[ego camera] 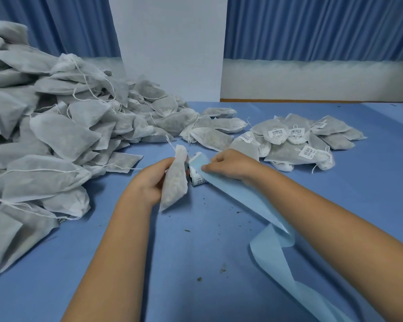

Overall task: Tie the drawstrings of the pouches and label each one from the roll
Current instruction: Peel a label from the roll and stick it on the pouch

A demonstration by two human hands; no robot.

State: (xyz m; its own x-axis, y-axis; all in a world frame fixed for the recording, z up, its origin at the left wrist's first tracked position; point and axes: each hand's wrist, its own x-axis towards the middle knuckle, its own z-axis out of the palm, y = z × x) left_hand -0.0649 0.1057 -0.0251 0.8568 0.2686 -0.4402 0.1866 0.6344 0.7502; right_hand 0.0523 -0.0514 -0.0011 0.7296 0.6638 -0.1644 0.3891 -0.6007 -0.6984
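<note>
The left hand holds a pouch upright, fingers curled round its side, drawstring end up. It sits just beside the roll on the tabletop, probably kept close so a label has a short trip. The right hand is at the roll's other side, fingers pressed together and pinching the blue strip where it leaves the roll; whether a label is lifted yet, can't tell. The spent strip trails off toward the person, clear of the work. The unlabelled heap lies left and the labelled pile right, so pouches pass across. Next, most likely: peel one label and press it onto the pouch
</note>
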